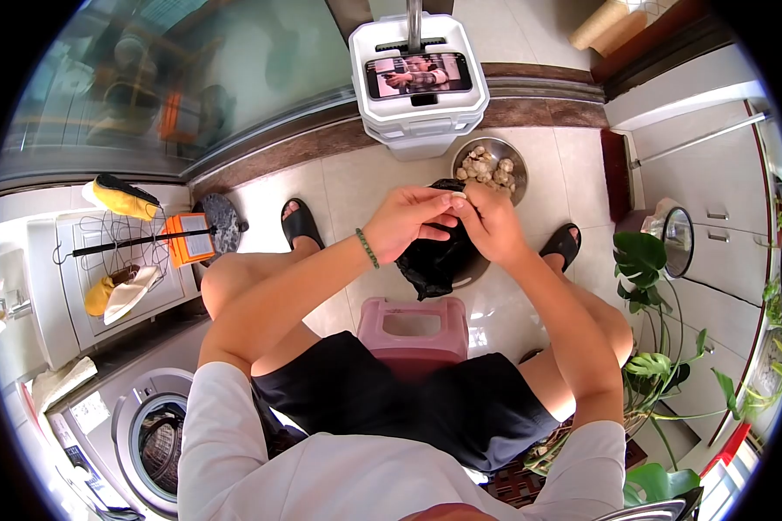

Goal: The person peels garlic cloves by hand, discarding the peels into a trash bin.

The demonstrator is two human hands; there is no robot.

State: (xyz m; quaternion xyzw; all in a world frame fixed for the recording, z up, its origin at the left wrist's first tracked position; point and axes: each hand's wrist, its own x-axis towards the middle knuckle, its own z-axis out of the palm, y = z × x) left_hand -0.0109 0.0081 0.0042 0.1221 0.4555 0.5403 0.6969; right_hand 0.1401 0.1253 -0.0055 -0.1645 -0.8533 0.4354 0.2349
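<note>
My left hand (406, 223), with a green bead bracelet (367, 248) at its wrist, meets my right hand (493, 224) in front of me. Between the fingertips of both hands is a small pale garlic clove (459, 196), partly hidden by the fingers. Below the hands, a black plastic bag (439, 260) lies in a metal basin (473, 276), mostly covering it. Just beyond my right hand stands a steel bowl (521, 165) holding several garlic bulbs (487, 167).
A phone (419, 75) showing a picture rests on a white bin-like box (421, 130) ahead. Between my legs is a pink plastic stool (413, 334). A washing machine (152, 434) stands at left, a leafy plant (641, 260) at right. A wire rack (122, 247) holds shoes.
</note>
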